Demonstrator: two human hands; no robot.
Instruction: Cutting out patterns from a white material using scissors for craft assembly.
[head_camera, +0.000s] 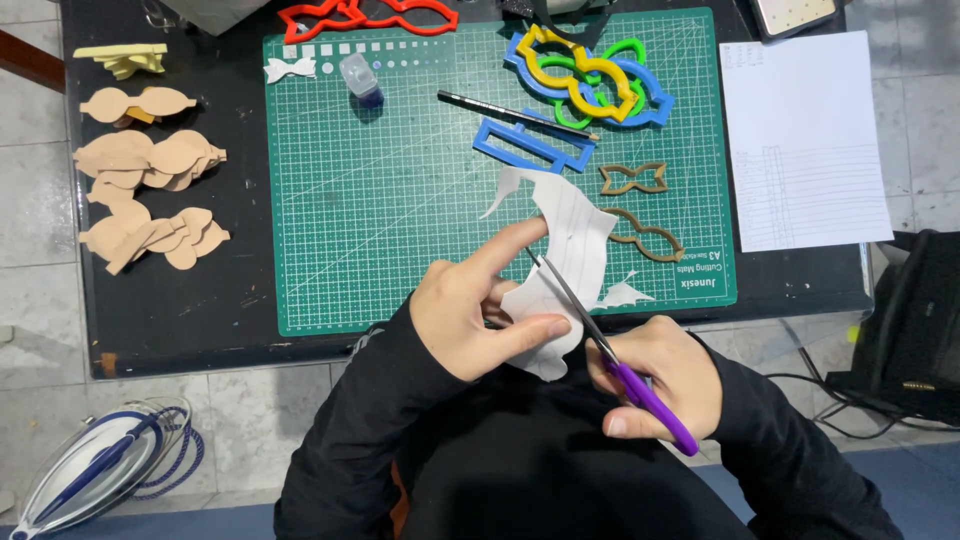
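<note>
— Purple-handled scissors (610, 355) at five o'clock: who grips them?
— Right hand (655, 375), fingers curled through the loops, blades parted on white paper (565, 270).
— And the left hand (470, 310)?
— Pinching that curved, pencil-lined paper at centre, forefinger extended, over the green mat (400, 200).

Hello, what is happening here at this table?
A person in black sleeves is cutting a white sheet with purple-handled scissors. The left hand holds the sheet and the right hand works the scissors, whose blades are in the material. On the green cutting mat lie coloured bow-shaped templates, a pencil and a small bottle. Tan cut-out shapes are piled on the left of the dark table.
</note>
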